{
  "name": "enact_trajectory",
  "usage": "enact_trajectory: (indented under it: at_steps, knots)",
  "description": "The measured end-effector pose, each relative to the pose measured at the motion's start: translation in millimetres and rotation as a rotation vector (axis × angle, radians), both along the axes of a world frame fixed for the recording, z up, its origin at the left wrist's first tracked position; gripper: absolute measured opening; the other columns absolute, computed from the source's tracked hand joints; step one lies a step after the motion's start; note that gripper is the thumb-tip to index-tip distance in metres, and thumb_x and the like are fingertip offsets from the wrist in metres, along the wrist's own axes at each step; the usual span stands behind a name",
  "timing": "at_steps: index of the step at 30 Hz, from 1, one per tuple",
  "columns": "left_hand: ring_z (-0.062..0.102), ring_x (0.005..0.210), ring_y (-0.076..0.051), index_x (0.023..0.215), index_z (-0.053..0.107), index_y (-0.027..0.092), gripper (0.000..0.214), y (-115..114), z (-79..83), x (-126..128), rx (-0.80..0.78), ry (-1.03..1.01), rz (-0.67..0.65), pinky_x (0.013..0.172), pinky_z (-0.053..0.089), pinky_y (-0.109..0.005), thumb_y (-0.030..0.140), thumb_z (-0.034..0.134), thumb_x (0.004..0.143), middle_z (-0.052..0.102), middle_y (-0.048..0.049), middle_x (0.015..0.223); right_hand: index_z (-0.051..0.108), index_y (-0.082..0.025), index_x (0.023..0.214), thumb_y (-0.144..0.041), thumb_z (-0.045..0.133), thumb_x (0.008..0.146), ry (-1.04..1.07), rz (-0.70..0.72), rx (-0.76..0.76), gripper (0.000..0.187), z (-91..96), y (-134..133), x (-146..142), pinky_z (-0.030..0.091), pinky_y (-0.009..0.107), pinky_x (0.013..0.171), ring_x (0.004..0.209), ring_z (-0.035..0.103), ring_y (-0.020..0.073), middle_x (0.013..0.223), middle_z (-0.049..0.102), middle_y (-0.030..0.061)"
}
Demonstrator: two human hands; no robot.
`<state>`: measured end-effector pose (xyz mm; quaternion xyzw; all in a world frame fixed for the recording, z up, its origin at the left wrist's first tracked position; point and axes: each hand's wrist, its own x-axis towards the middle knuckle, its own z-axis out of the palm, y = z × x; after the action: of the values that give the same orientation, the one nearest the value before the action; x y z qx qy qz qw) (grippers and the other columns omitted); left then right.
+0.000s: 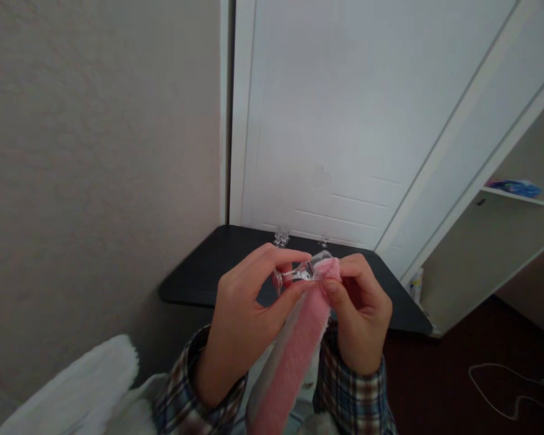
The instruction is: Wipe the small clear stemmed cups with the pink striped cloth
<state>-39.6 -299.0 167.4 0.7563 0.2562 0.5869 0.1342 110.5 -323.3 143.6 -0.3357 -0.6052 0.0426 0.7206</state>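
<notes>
My left hand [242, 314] pinches the stem end of a small clear glass [299, 273], held sideways in front of me. My right hand [360, 314] grips a pink cloth [294, 344] and presses its top end around the glass's other end. The cloth hangs down between my plaid sleeves. Both hands are raised above a small black table [199, 272].
Two more small clear glasses [281, 237] stand at the table's far edge against a white door [344, 121]. A beige wall is on the left, a white shelf unit [503, 241] on the right. A white cable [503, 386] lies on the dark floor. White fluffy fabric [90, 386] is at lower left.
</notes>
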Motion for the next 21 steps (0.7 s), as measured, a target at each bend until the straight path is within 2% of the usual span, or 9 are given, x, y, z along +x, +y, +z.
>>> enact_trajectory:
  at_steps: [3,7,11,16,21]
  knots:
    - [0.057,0.069,-0.010,0.101,0.072,0.024,0.019,1.6,-2.1,-0.7,-0.020,-0.049,0.008,0.066,0.044,-0.023,0.013,0.076,0.085,0.063,0.0064,0.077,0.069,-0.023,0.084,-0.013,0.066,0.090,0.000,-0.009,-0.017,0.012,0.3,1.2,0.9,0.039,0.028,0.066,0.076,0.053,0.0139,0.081,0.058,-0.0027]
    - [0.058,0.066,-0.011,0.099,0.074,0.025,0.015,3.1,-4.3,-1.2,-0.125,-0.119,0.039,0.065,0.046,-0.023,0.022,0.078,0.086,0.066,0.0060,0.076,0.071,-0.023,0.088,-0.013,0.064,0.092,0.027,-0.056,-0.021,0.012,0.9,2.4,3.0,0.042,0.028,0.071,0.082,0.057,0.0142,0.087,0.062,-0.0013]
    - [0.056,0.060,-0.012,0.097,0.075,0.024,0.013,4.4,-5.8,-2.1,-0.177,-0.152,0.053,0.062,0.046,-0.025,0.026,0.079,0.084,0.064,0.0060,0.069,0.074,-0.022,0.091,-0.016,0.065,0.093,0.012,-0.047,-0.081,0.011,1.4,3.9,3.3,0.044,0.029,0.070,0.082,0.059,0.0154,0.089,0.063,0.0008]
    - [0.061,0.064,-0.015,0.086,0.074,0.020,0.010,5.2,-1.0,-3.3,-0.258,-0.092,0.028,0.063,0.047,-0.027,0.029,0.076,0.084,0.073,0.0018,0.076,0.073,-0.023,0.088,-0.016,0.065,0.093,-0.002,-0.016,-0.070,0.011,1.8,2.2,1.0,0.044,0.028,0.067,0.079,0.058,0.0153,0.085,0.063,0.0001]
    - [0.058,0.060,-0.014,0.080,0.071,0.019,0.012,6.0,3.5,-3.7,-0.278,0.003,-0.002,0.058,0.043,-0.025,0.029,0.070,0.087,0.067,0.0029,0.067,0.073,-0.024,0.089,-0.016,0.067,0.090,-0.017,0.013,-0.034,0.009,0.2,0.8,1.7,0.044,0.029,0.067,0.078,0.057,0.0163,0.083,0.062,0.0001]
